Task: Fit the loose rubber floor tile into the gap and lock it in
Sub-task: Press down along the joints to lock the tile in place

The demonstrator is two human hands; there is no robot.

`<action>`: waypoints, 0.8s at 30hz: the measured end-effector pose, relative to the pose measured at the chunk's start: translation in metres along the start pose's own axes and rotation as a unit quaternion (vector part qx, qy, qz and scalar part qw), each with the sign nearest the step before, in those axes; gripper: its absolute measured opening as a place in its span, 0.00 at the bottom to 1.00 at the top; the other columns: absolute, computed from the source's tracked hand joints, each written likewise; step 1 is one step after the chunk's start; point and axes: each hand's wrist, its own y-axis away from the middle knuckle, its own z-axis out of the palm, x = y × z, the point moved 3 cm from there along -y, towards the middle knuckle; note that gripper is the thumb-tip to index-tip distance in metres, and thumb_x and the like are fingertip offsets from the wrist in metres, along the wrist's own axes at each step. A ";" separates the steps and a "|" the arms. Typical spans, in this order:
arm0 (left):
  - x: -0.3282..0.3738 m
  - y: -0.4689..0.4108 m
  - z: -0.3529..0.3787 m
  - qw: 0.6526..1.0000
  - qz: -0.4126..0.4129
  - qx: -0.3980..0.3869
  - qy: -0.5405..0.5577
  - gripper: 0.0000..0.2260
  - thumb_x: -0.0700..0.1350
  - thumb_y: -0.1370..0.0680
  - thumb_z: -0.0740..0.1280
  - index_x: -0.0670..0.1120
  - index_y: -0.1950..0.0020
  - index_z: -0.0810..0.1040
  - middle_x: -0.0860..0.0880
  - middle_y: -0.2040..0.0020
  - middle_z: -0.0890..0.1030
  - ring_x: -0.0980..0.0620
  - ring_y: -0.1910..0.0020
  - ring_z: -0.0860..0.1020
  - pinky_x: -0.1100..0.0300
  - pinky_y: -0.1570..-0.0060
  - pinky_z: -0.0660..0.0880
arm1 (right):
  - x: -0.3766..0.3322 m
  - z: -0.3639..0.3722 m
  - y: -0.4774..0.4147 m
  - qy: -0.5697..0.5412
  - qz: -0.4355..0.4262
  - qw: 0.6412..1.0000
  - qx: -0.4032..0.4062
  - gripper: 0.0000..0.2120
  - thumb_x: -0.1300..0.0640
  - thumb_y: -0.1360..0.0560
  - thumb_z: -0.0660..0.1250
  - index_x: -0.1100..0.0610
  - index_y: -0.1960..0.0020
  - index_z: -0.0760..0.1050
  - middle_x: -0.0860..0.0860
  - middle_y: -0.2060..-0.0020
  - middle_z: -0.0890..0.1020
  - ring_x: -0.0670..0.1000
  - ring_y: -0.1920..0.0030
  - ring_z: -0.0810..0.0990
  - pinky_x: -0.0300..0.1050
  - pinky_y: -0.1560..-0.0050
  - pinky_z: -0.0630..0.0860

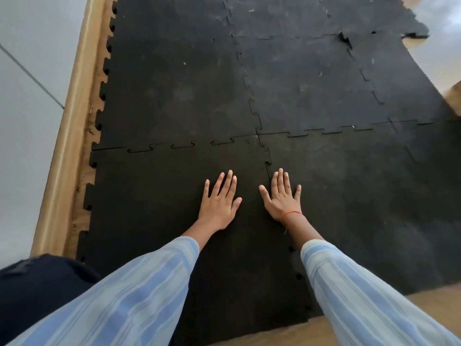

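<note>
A black rubber floor tile [154,201] with jigsaw edges lies at the near left, in line with the other black tiles [179,91] around it. My left hand [220,199] rests flat on it, palm down, fingers spread. My right hand [282,194], with a red thread at the wrist, lies flat across the toothed seam [268,168] between this tile and the tile to its right [361,196]. Both hands hold nothing. The seam along the tile's far edge [182,145] shows thin gaps around the teeth.
A wooden skirting board [72,121] and grey wall [25,96] run along the left. Bare wooden floor [429,303] shows at the near right and far right. A far tile corner [345,37] is raised and misaligned. A dark knee [37,283] sits at the lower left.
</note>
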 end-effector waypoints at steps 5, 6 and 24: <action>0.022 0.021 0.010 0.999 0.043 0.000 -0.009 0.27 0.57 0.17 0.43 0.50 0.21 0.36 0.53 0.21 0.35 0.51 0.23 0.35 0.44 0.25 0.37 | 0.014 0.032 0.063 -0.015 0.024 0.999 0.035 0.33 0.38 0.21 0.39 0.54 0.24 0.33 0.48 0.24 0.33 0.48 0.25 0.31 0.59 0.27 0.32; 0.028 0.025 0.012 0.999 0.052 0.002 -0.009 0.26 0.57 0.17 0.43 0.51 0.21 0.37 0.53 0.21 0.35 0.51 0.23 0.36 0.43 0.26 0.37 | 0.017 0.038 0.074 -0.021 0.032 0.999 0.037 0.33 0.38 0.21 0.39 0.54 0.24 0.34 0.48 0.24 0.33 0.48 0.25 0.31 0.59 0.26 0.32; 0.046 0.009 0.006 0.988 0.123 -0.082 -0.037 0.25 0.57 0.17 0.43 0.59 0.23 0.34 0.55 0.23 0.30 0.51 0.24 0.32 0.43 0.28 0.33 | 0.026 0.052 0.087 -0.029 0.068 0.996 0.047 0.34 0.36 0.22 0.39 0.52 0.24 0.32 0.49 0.24 0.33 0.49 0.25 0.31 0.59 0.26 0.33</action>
